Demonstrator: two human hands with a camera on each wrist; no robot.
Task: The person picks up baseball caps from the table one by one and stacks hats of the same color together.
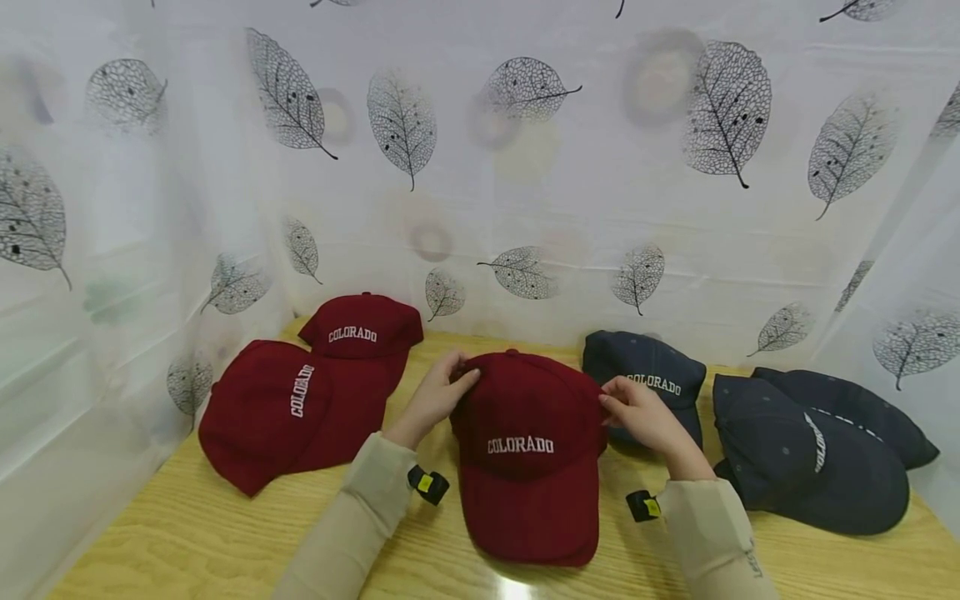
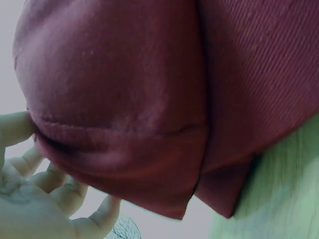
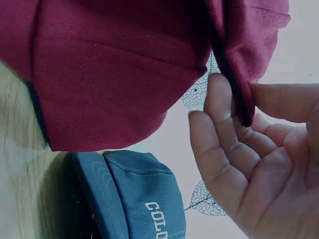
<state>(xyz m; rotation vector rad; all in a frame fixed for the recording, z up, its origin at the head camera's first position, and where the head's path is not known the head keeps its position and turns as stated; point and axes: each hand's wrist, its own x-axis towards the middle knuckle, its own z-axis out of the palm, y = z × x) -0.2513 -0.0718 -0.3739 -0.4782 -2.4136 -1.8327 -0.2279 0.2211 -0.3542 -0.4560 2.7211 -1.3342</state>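
A dark red baseball cap [image 1: 525, 400] with white COLORADO lettering is held upright at the middle of the table, its brim toward me. My left hand [image 1: 442, 392] grips the left side of its crown; in the left wrist view, the thumb and several fingers meet the cloth at the cap's edge [image 2: 124, 199]. On the other side, my right hand [image 1: 637, 412] pinches the cap's edge between thumb and fingers, as the right wrist view shows with the hand [image 3: 259, 164]. Behind the right hand sits a navy cap [image 1: 645, 367], partly covered by it.
Two more red caps, one farther back [image 1: 367, 325] and one nearer [image 1: 262, 408], overlap at the left. Two navy caps, one in front [image 1: 780, 450] and one behind [image 1: 862, 408], overlap at the right. A leaf-patterned curtain [image 1: 480, 200] hangs behind the wooden table [image 1: 187, 533].
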